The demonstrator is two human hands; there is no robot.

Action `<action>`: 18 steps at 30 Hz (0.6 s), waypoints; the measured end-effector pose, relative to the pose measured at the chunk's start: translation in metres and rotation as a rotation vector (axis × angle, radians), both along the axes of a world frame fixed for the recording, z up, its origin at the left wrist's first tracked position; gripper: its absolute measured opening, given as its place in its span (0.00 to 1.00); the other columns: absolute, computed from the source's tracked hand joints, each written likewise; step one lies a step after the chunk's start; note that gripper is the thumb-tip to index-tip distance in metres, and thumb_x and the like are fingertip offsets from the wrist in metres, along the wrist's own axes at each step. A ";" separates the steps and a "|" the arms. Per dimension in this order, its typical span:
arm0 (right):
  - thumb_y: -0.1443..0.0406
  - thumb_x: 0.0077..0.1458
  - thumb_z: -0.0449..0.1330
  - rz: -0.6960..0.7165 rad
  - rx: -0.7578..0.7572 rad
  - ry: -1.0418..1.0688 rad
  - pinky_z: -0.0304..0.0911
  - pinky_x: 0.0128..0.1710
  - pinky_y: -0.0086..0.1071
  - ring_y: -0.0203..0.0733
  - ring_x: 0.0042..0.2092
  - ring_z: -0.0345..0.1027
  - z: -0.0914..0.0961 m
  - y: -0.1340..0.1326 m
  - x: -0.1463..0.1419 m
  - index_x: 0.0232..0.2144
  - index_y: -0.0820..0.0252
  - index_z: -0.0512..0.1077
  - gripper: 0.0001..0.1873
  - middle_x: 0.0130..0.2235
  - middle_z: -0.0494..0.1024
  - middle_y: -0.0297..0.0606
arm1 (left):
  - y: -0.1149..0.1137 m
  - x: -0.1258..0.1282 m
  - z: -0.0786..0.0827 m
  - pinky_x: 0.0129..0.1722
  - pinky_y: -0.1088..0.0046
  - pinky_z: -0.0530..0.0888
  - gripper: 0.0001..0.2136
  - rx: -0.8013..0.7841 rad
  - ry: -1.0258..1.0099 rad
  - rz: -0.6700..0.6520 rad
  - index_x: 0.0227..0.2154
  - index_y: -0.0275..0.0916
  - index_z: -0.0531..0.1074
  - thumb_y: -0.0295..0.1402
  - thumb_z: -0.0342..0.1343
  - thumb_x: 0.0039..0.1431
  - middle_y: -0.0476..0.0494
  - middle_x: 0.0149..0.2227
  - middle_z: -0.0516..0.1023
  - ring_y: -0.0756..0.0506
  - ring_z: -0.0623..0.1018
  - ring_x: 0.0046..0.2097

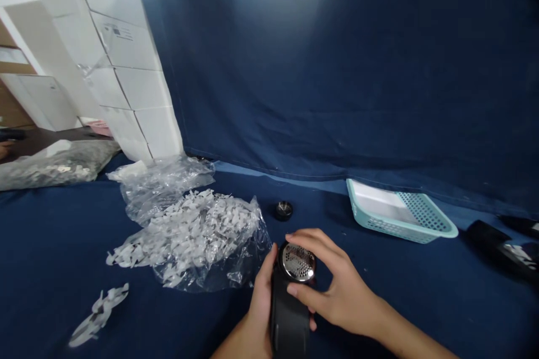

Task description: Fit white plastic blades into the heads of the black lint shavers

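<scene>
A black fabric shaver (290, 314) with a round, perforated metal head (298, 262) is upright in front of me. My left hand (261, 309) is wrapped round its body from the left, with fingertips showing at the right side. The thumb and fingers of my right hand (343, 286) grip the rim of the metal head from both sides. Just beyond the shaver, a small round black cup-like part (283, 211) lies on the blue cloth. Left of my hands spreads a clear plastic bag (248, 269) with many small white plastic pieces (202, 230) on it.
A turquoise basket (438, 224) with white material inside stands at the right. Black items (501, 247) lie at the far right edge. A few white pieces (101, 314) lie front left. Stacked white boxes (138, 84) and a blue curtain (337, 67) bound the back.
</scene>
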State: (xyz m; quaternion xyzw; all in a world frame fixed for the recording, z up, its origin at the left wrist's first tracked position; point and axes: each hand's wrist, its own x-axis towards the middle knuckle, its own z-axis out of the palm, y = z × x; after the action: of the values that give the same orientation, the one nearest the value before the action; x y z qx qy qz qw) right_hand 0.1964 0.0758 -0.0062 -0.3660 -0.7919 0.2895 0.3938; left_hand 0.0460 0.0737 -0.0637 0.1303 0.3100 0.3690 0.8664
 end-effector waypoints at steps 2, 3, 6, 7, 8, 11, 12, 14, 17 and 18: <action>0.73 0.45 0.66 0.010 -0.005 0.014 0.62 0.55 0.40 0.45 0.56 0.63 0.005 -0.001 -0.002 0.55 0.45 0.66 0.35 0.55 0.68 0.37 | -0.001 -0.001 0.000 0.18 0.71 0.74 0.33 0.025 -0.010 0.007 0.29 0.28 0.77 0.60 0.46 0.57 0.40 0.22 0.77 0.44 0.77 0.19; 0.74 0.44 0.66 0.009 -0.006 0.017 0.62 0.56 0.41 0.45 0.56 0.63 0.007 -0.003 -0.002 0.54 0.46 0.67 0.35 0.55 0.69 0.36 | -0.002 -0.001 0.000 0.18 0.71 0.74 0.34 0.042 -0.012 -0.004 0.28 0.28 0.77 0.60 0.45 0.57 0.39 0.22 0.77 0.44 0.77 0.19; 0.75 0.44 0.65 -0.034 -0.026 0.037 0.59 0.58 0.45 0.47 0.58 0.62 0.010 -0.011 -0.002 0.53 0.46 0.68 0.34 0.54 0.71 0.37 | -0.004 0.001 0.002 0.18 0.72 0.73 0.36 0.059 0.004 -0.047 0.28 0.27 0.77 0.62 0.44 0.57 0.39 0.19 0.75 0.44 0.76 0.18; 0.75 0.44 0.65 -0.060 -0.049 0.060 0.58 0.59 0.47 0.48 0.58 0.62 0.008 -0.015 0.000 0.54 0.46 0.68 0.35 0.55 0.71 0.37 | -0.005 0.002 0.002 0.18 0.72 0.73 0.36 0.050 0.015 -0.056 0.28 0.27 0.77 0.62 0.44 0.56 0.39 0.18 0.75 0.44 0.76 0.18; 0.74 0.44 0.65 -0.086 -0.083 0.091 0.57 0.60 0.48 0.49 0.59 0.62 0.006 -0.020 0.001 0.55 0.46 0.67 0.36 0.55 0.70 0.38 | -0.007 0.004 0.003 0.18 0.72 0.73 0.36 0.040 0.031 -0.069 0.28 0.27 0.76 0.62 0.44 0.56 0.39 0.18 0.75 0.44 0.76 0.18; 0.73 0.46 0.65 -0.145 -0.197 0.222 0.57 0.60 0.50 0.51 0.60 0.62 -0.007 -0.034 0.007 0.58 0.47 0.63 0.37 0.58 0.69 0.40 | -0.012 0.011 0.000 0.17 0.72 0.72 0.37 0.027 0.073 -0.137 0.29 0.27 0.76 0.64 0.45 0.54 0.39 0.17 0.75 0.44 0.75 0.17; 0.73 0.46 0.65 -0.160 -0.225 0.268 0.58 0.60 0.49 0.51 0.60 0.62 -0.011 -0.038 0.009 0.58 0.48 0.62 0.38 0.58 0.69 0.40 | -0.014 0.013 -0.001 0.17 0.73 0.72 0.37 0.028 0.077 -0.156 0.29 0.27 0.76 0.64 0.45 0.54 0.38 0.17 0.75 0.44 0.75 0.17; 0.72 0.46 0.65 -0.195 -0.278 0.353 0.65 0.56 0.46 0.51 0.59 0.64 -0.017 -0.044 0.009 0.59 0.49 0.61 0.39 0.58 0.70 0.41 | -0.016 0.016 -0.004 0.17 0.73 0.72 0.36 0.025 0.058 -0.160 0.29 0.27 0.76 0.63 0.46 0.55 0.38 0.17 0.75 0.45 0.75 0.17; 0.69 0.45 0.67 -0.267 -0.330 0.447 0.76 0.38 0.37 0.52 0.53 0.70 -0.019 -0.048 0.003 0.59 0.51 0.61 0.39 0.57 0.71 0.43 | -0.018 0.019 -0.006 0.17 0.73 0.71 0.33 0.026 0.009 -0.140 0.27 0.28 0.75 0.60 0.47 0.57 0.37 0.18 0.76 0.44 0.76 0.18; 0.67 0.45 0.67 -0.289 -0.338 0.463 0.76 0.30 0.34 0.52 0.50 0.73 -0.018 -0.048 -0.001 0.59 0.51 0.60 0.39 0.57 0.70 0.44 | -0.017 0.019 -0.006 0.17 0.74 0.70 0.32 0.030 -0.004 -0.132 0.27 0.29 0.75 0.59 0.47 0.58 0.37 0.18 0.76 0.43 0.76 0.18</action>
State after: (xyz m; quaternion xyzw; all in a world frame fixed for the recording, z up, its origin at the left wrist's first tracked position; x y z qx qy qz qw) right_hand 0.1956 0.0275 -0.0246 -0.4593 -0.5617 0.4337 0.5343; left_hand 0.0655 0.0564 -0.0692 0.1629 0.2933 0.3158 0.8875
